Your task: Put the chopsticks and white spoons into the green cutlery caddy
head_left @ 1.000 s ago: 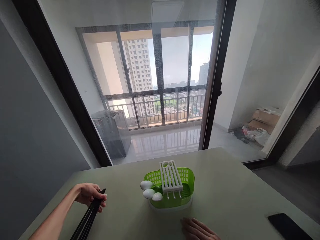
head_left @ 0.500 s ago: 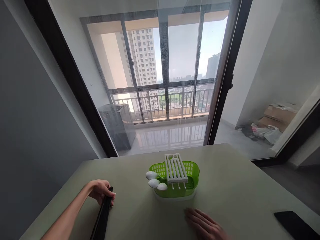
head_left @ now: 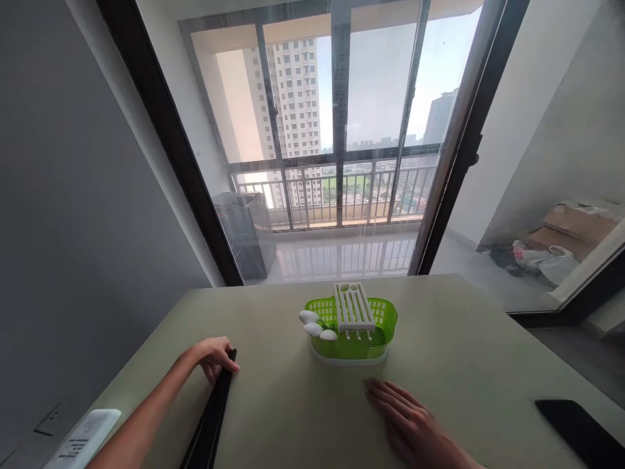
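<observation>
My left hand [head_left: 217,358] is closed around the far end of a long, flat black object [head_left: 212,413], which slants down to the bottom edge of the view; its kind is unclear. My right hand [head_left: 403,413] lies on the table with its fingers stretched out, holding nothing. Just beyond its fingertips stands a green plastic basket [head_left: 344,348] on a white base. A white slotted rack [head_left: 355,309] with small hooks sits across the basket. White spoon-like heads [head_left: 312,329] stick out over the basket's left side.
A dark flat object [head_left: 581,426] rests at the table's right edge. At the lower left is a white item with dark print [head_left: 83,443]. The pale table [head_left: 273,391] ends at a glass door with a dark frame [head_left: 454,176].
The view has shifted, so the basket appears higher and farther right. A white printed item has come into view at lower left. My left hand still grips the black object.
</observation>
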`<state>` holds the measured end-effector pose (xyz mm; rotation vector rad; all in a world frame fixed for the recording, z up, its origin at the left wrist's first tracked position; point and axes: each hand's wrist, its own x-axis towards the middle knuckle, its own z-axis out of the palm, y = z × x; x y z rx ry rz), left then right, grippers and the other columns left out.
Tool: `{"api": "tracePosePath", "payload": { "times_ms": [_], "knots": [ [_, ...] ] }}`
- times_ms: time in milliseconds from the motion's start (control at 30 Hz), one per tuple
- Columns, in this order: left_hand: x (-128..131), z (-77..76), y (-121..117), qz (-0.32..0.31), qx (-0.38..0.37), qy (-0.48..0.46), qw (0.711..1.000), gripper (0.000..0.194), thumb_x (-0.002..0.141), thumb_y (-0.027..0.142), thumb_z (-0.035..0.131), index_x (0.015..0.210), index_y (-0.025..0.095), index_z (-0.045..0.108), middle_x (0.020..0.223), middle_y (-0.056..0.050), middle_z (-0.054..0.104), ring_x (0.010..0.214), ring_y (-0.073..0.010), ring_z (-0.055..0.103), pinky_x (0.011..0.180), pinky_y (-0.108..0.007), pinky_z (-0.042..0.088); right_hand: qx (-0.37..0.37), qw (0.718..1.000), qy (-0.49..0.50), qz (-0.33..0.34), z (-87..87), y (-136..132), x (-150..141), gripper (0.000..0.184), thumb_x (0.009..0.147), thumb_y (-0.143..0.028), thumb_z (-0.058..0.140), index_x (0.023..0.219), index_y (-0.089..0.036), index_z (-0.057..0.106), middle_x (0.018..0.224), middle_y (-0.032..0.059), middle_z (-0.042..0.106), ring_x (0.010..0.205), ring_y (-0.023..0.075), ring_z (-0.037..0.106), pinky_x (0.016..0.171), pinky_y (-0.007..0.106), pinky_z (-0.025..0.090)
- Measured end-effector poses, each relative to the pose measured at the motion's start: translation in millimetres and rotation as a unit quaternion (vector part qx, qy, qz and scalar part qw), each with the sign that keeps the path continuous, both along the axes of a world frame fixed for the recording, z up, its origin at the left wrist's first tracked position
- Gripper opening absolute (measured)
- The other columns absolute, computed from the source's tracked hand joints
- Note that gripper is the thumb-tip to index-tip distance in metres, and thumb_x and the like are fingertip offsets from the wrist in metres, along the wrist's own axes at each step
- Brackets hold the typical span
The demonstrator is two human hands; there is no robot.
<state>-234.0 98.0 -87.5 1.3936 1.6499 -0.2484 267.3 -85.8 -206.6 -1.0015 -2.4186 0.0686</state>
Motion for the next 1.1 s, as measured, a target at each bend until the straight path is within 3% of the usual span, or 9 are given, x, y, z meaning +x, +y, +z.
{"api": "tracePosePath", "payload": {
  "times_ms": [200, 400, 467, 567, 633, 700, 800, 933, 1100],
  "knots": [
    [8, -1.3, -17, 0.001, 0.115, 0.044, 0.992, 0.06, 0.034, 0.058, 0.094, 0.062, 0.023, 0.054, 0.05, 0.001, 0.058, 0.056, -0.0257, 0.066, 0.054, -0.038, 0.06, -0.019, 0.999, 0.002, -0.028, -0.6, -7, 1, 0.065, 0.097, -0.012, 0.05, 0.161, -0.018, 0.041, 0.159, 0.0124, 0.051, 0.146, 0.026, 0.051, 0.12, 0.045, 0.048],
    [18, -2.8, -40, -0.004, 0.221, 0.127, 0.967, 0.046, 0.054, 0.053, 0.085, 0.071, 0.024, 0.054, 0.056, 0.001, 0.061, 0.065, -0.0281, 0.069, 0.061, -0.034, 0.057, 0.001, 0.999, 0.029, -0.038, 0.1, -9, 2, 0.064, 0.097, -0.011, 0.048, 0.16, -0.02, 0.042, 0.157, 0.0123, 0.053, 0.144, 0.0256, 0.053, 0.119, 0.046, 0.049],
    [23, -3.6, -51, -0.005, 0.265, 0.163, 0.95, 0.039, 0.061, 0.05, 0.08, 0.079, 0.023, 0.059, 0.07, -0.003, 0.069, 0.079, -0.0307, 0.072, 0.072, -0.036, 0.057, 0.001, 0.999, 0.032, -0.043, 0.0, -10, 1, 0.062, 0.098, -0.012, 0.047, 0.16, -0.02, 0.043, 0.156, 0.0122, 0.054, 0.144, 0.0257, 0.053, 0.118, 0.047, 0.05],
    [36, -10.2, -80, -0.004, 0.343, 0.208, 0.916, 0.04, 0.075, 0.047, 0.069, 0.103, 0.018, 0.066, 0.114, -0.017, 0.071, 0.111, -0.0386, 0.067, 0.094, -0.045, 0.053, 0.0, 0.998, 0.033, -0.053, -1.9, -11, 2, 0.06, 0.099, -0.012, 0.046, 0.158, -0.02, 0.046, 0.154, 0.0115, 0.057, 0.144, 0.0254, 0.053, 0.118, 0.047, 0.05],
    [49, -22.3, -105, -0.009, 0.394, 0.222, 0.892, 0.051, 0.086, 0.044, 0.058, 0.126, 0.013, 0.062, 0.143, -0.026, 0.057, 0.133, -0.0437, 0.055, 0.108, -0.053, 0.045, -0.004, 0.998, 0.034, -0.056, -3.9, -12, 2, 0.058, 0.099, -0.013, 0.047, 0.157, -0.02, 0.048, 0.154, 0.0112, 0.058, 0.144, 0.0251, 0.053, 0.118, 0.047, 0.05],
    [64, -42.3, -132, -0.031, 0.443, 0.213, 0.87, 0.056, 0.093, 0.041, 0.051, 0.143, 0.015, 0.054, 0.162, -0.023, 0.04, 0.15, -0.0403, 0.039, 0.119, -0.053, 0.036, -0.007, 0.998, 0.037, -0.056, -5.9, -11, 2, 0.058, 0.099, -0.014, 0.047, 0.156, -0.02, 0.048, 0.154, 0.011, 0.057, 0.144, 0.025, 0.053, 0.118, 0.047, 0.05],
    [83, -81.6, -167, -0.107, 0.557, 0.131, 0.813, 0.056, 0.1, 0.045, 0.045, 0.151, 0.022, 0.052, 0.169, -0.016, 0.036, 0.157, -0.035, 0.031, 0.124, -0.052, 0.035, -0.004, 0.997, 0.035, -0.062, -8.7, -11, 3, 0.058, 0.099, -0.012, 0.046, 0.157, -0.02, 0.047, 0.155, 0.011, 0.057, 0.144, 0.0253, 0.053, 0.118, 0.047, 0.05],
    [101, -126.1, -198, -0.121, 0.559, 0.109, 0.813, 0.062, 0.103, 0.043, 0.04, 0.162, 0.025, 0.039, 0.17, -0.012, 0.034, 0.157, -0.0348, 0.031, 0.125, -0.056, 0.035, -0.005, 0.997, 0.026, -0.069, -12.6, -11, 4, 0.058, 0.098, -0.013, 0.047, 0.157, -0.02, 0.047, 0.156, 0.0111, 0.056, 0.144, 0.0256, 0.053, 0.118, 0.048, 0.05],
    [125, -143.7, -225, -0.159, 0.591, 0.131, 0.78, 0.076, 0.102, 0.041, 0.046, 0.168, 0.032, 0.009, 0.171, -0.01, 0.031, 0.155, -0.0353, 0.036, 0.123, -0.06, 0.036, -0.014, 0.996, 0.029, -0.083, -17.4, -11, 6, 0.055, 0.1, -0.014, 0.047, 0.155, -0.02, 0.05, 0.155, 0.0109, 0.056, 0.144, 0.0259, 0.053, 0.118, 0.048, 0.05]
  ]
}}
